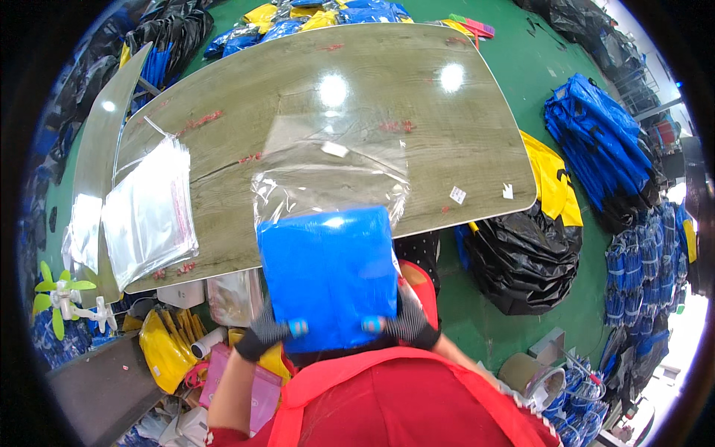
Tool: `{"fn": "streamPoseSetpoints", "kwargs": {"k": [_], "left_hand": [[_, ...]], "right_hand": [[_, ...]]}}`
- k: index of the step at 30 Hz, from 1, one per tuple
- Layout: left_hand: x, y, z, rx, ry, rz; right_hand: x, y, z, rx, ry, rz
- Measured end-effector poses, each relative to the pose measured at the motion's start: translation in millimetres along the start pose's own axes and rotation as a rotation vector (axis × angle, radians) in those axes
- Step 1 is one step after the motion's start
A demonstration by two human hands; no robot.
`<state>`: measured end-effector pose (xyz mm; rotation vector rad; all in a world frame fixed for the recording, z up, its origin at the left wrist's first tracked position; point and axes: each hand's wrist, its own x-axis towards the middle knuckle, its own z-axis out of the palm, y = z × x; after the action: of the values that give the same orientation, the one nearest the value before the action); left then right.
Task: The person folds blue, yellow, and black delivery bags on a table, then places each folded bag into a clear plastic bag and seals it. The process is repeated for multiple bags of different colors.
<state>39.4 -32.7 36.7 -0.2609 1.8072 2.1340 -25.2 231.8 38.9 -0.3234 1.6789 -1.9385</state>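
Observation:
A folded blue plastic sheet [328,279] hangs over the near table edge, close to my body. My left hand [267,332], in a dark fingerless-tip glove, grips its lower left side with the thumb on top. On its lower right side, my right hand [408,320] pinches it the same way. Beyond the sheet a clear plastic bag [328,182] lies flat on the table [447,127]. The sheet's far edge meets the bag's near end; I cannot tell how far it reaches inside.
At the table's left lies a stack of clear bags [153,212]. A small green fan [59,298] stands at the lower left. Yellow packages [167,350] sit below the table. Black bundles [529,261] and blue bundles [596,141] rest on the green floor at the right.

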Motion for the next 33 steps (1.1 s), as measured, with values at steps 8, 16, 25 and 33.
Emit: {"fn": "streamPoseSetpoints", "kwargs": {"k": [8,16,25,33], "left_hand": [[0,-43,21,0.254,0.114,-0.31],[64,11,7,0.071,0.216,-0.049],[31,-15,6,-0.14,0.21,0.06],[-21,-43,32,-0.085,-0.098,-0.102]], "right_hand": [[-29,9,-35,-0.152,0.217,0.42],[-40,-4,-46,-0.107,0.0,0.492],[22,19,-101,0.05,0.092,0.226],[-56,24,-26,0.102,0.042,0.118]]}}
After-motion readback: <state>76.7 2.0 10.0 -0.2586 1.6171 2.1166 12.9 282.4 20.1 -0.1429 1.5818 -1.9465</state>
